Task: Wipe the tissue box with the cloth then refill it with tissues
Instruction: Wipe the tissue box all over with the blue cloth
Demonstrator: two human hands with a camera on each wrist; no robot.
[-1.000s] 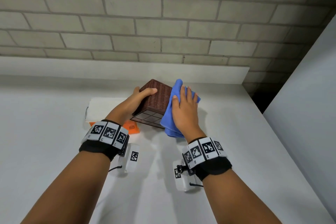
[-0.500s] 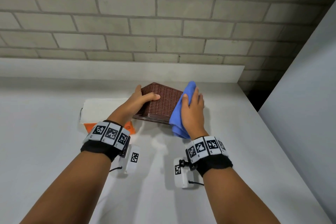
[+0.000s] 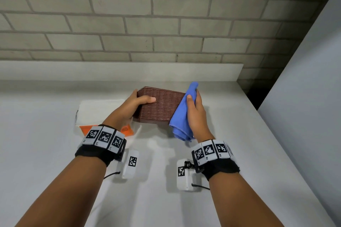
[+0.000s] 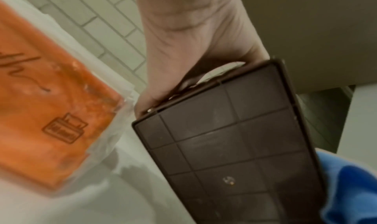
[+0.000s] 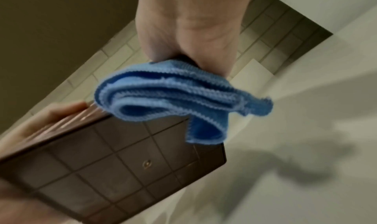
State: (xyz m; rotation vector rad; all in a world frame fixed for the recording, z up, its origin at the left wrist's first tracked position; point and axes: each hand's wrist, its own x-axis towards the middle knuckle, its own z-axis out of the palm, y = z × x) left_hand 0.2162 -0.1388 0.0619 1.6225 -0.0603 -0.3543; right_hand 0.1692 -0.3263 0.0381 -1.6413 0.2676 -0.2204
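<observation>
The brown woven tissue box [image 3: 160,106] is held up off the white counter, its gridded underside [image 4: 234,146] [image 5: 114,163] facing down toward the wrist cameras. My left hand [image 3: 135,103] grips its left end, thumb across the near side. My right hand [image 3: 195,110] holds the folded blue cloth [image 3: 181,116] [image 5: 169,95] against the box's right end; a corner of the cloth [image 4: 353,190] shows in the left wrist view. A pack of tissues in clear wrap with an orange label [image 3: 99,114] [image 4: 47,104] lies on the counter to the left, partly behind my left wrist.
The white counter [image 3: 55,171] runs to a low white ledge [image 3: 120,70] under a grey brick wall [image 3: 166,24]. A white panel [image 3: 304,97] stands at the right, with a dark gap [image 3: 256,96] at the back corner.
The box has tipped so its woven side faces me instead of its underside. The right hand with the cloth has slid from the box's near side round to its right end.
</observation>
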